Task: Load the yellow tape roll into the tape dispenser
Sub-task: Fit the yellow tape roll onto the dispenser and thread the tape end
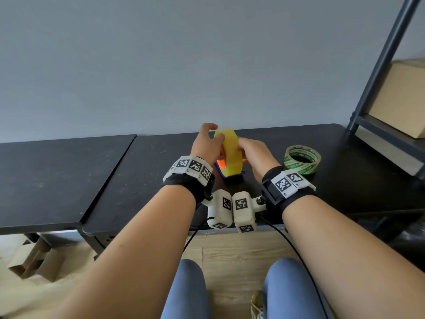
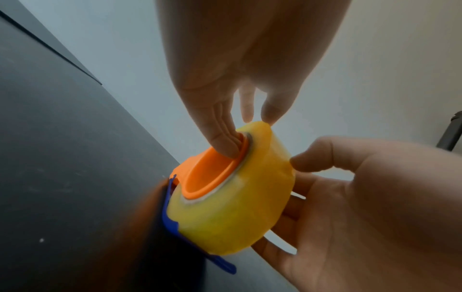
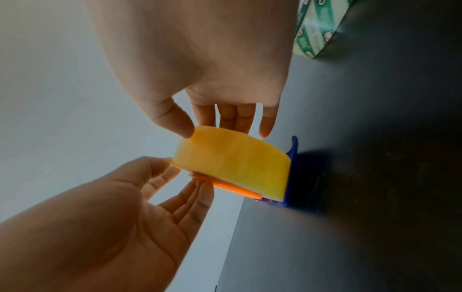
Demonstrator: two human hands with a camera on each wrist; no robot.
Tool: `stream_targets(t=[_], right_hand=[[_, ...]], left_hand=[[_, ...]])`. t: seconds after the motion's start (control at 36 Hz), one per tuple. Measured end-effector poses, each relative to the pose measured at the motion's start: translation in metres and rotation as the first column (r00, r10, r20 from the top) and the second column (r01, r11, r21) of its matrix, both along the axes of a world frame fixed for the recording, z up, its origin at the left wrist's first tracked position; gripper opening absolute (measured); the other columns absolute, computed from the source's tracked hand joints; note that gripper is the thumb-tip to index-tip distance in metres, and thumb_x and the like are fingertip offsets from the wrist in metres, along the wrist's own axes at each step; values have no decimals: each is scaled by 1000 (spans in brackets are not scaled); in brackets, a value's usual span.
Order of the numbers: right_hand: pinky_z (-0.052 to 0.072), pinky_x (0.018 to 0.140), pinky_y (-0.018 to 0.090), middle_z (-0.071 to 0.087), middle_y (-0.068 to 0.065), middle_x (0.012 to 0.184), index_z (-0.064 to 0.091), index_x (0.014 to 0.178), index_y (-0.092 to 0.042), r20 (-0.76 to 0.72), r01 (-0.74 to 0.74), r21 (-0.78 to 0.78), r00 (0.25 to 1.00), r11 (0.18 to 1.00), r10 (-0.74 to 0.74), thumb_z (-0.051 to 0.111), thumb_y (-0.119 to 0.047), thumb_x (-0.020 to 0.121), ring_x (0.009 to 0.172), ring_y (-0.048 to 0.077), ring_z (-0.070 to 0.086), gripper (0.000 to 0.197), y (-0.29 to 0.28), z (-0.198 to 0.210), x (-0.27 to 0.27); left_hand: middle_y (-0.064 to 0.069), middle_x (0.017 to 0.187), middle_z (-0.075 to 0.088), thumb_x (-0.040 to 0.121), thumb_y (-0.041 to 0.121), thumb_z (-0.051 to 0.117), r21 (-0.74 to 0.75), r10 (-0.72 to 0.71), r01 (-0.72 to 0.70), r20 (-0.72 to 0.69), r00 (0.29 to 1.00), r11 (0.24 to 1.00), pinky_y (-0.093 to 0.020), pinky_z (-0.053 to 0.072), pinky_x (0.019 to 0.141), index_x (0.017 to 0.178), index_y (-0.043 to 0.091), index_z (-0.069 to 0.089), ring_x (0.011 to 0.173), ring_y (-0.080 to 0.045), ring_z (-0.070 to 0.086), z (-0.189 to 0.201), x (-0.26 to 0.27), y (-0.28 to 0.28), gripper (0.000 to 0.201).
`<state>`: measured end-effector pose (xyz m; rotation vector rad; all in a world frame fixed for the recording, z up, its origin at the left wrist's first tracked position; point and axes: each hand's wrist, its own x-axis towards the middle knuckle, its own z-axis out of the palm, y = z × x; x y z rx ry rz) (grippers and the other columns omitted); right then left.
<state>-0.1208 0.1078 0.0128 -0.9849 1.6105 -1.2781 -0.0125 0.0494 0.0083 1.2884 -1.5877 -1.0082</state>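
The yellow tape roll (image 1: 230, 153) stands on edge around the orange hub (image 2: 210, 173) of the tape dispenser, whose blue base (image 1: 232, 176) rests on the black table (image 1: 138, 171). My left hand (image 1: 215, 134) is on the roll's left side, with its fingers (image 2: 222, 138) reaching into the hub and its thumb on the roll's top rim. My right hand (image 1: 241, 148) holds the roll from the right. Its thumb (image 3: 180, 126) lies on the rim and its fingers sit behind the far face. The dispenser's right side is hidden.
A green-printed tape roll (image 1: 302, 160) lies flat on the table just right of my right wrist. A dark metal shelf (image 1: 379, 125) with a cardboard box (image 1: 400, 100) stands at the far right. A wall runs behind the table. Folded cardboard (image 1: 34, 261) lies on the floor at the left.
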Motion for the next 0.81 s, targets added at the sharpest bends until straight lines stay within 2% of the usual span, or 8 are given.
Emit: stream_targets(t=[0.06,0.17,0.28,0.36,0.47,0.58,0.69,0.81], right_hand=[[44,70,32,60,27,120,64,119,-2,-25,-41,-6,999,999,41,43,2,85,82,22,50,41,-1,-2,-2],[44,101,42,59,20,131,65,124,-9,-75,-45,-1,996,999,45,43,5,85,106,27,53,47,-2,-2,-3],[43,95,41,57,23,129,59,125,2,1,-11,11,1000,1000,11,43,0,88,98,22,46,41,-3,-3,-2],[44,103,46,56,13,103,60,113,5,51,33,19,998,999,-34,48,-9,87,94,22,48,32,-4,-5,-2],[46,98,48,53,9,95,55,88,-10,11,9,-7,1000,1000,-9,48,-14,87,93,25,52,8,-2,-4,-1],[47,97,50,59,12,98,58,82,-13,-13,-12,-17,1000,1000,12,51,-23,82,98,31,58,13,-3,-9,-5],[46,85,42,58,10,89,58,85,-14,-7,-19,-6,1000,1000,19,51,-32,66,87,26,55,27,-3,-10,-7],[49,90,44,60,10,90,59,84,-13,-10,-29,10,1000,1000,29,51,-31,65,88,24,56,27,-3,-9,-4]], left_hand=[[-10,83,63,97,19,45,-14,-14,15,21,1000,1000,-42,61,75,128,22,50,61,-23,63,1,0,-1,31],[-8,82,62,98,20,46,-11,-42,42,16,999,999,-43,61,76,127,21,54,66,-23,62,1,-2,-3,30],[-5,80,61,98,22,48,27,-70,70,-18,997,997,-44,60,81,133,21,52,66,-22,62,-1,0,-3,35],[-8,87,64,92,18,57,78,-114,119,-66,991,990,-47,58,87,135,24,51,72,-22,64,-1,4,-3,44],[-17,98,69,87,12,65,101,-150,157,-71,986,983,-45,57,90,141,26,45,81,-24,67,-1,8,0,59],[-17,108,68,90,11,63,88,-157,164,-80,984,983,-44,58,88,146,24,40,80,-24,67,-1,9,1,62],[-11,90,65,95,14,58,83,-135,143,-102,986,986,-46,59,85,146,25,41,72,-26,65,0,11,-1,55],[-12,87,64,96,17,57,70,-130,138,-105,986,988,-46,60,82,138,24,51,70,-26,65,1,13,-2,43]])
